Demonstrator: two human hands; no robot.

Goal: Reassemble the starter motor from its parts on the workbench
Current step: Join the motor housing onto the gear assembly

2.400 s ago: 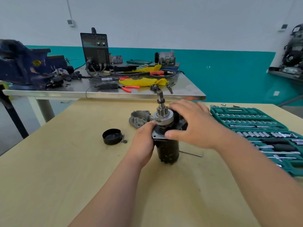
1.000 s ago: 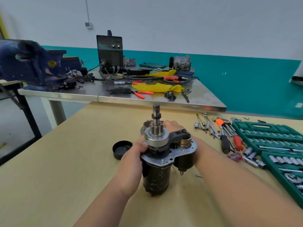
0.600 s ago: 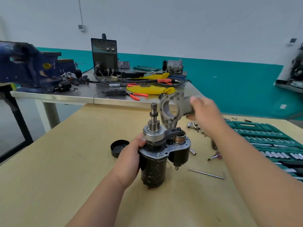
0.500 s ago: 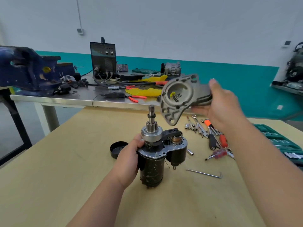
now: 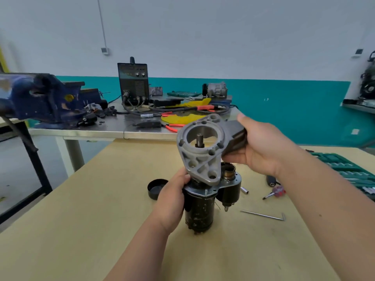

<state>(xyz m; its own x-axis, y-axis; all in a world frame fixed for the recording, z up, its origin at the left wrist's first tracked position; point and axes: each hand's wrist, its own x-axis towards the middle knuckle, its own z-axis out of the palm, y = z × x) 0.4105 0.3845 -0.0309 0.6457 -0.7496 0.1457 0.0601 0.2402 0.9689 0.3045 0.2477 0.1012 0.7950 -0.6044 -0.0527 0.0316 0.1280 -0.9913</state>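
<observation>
The black starter motor body [image 5: 199, 211] stands upright on the wooden workbench [image 5: 81, 230], with my left hand [image 5: 172, 197] wrapped around its upper left side. My right hand [image 5: 261, 147] grips the grey cast nose housing [image 5: 199, 157] by its right end and holds it tilted over the motor. The shaft tip [image 5: 199, 139] shows through the housing's round opening. The solenoid [image 5: 229, 191] with its brass-coloured plunger top sits on the motor's right.
A black round cap [image 5: 157, 188] lies left of the motor. An L-shaped hex key [image 5: 263, 215], a socket [image 5: 244, 190] and a red screwdriver [image 5: 276, 192] lie to the right. A green socket set case [image 5: 345, 171] is at far right. A steel table [image 5: 101, 130] stands behind.
My right hand picked the nose housing up from behind the motor, raised it, and has now brought it down over the shaft. My left hand has kept its hold on the motor.
</observation>
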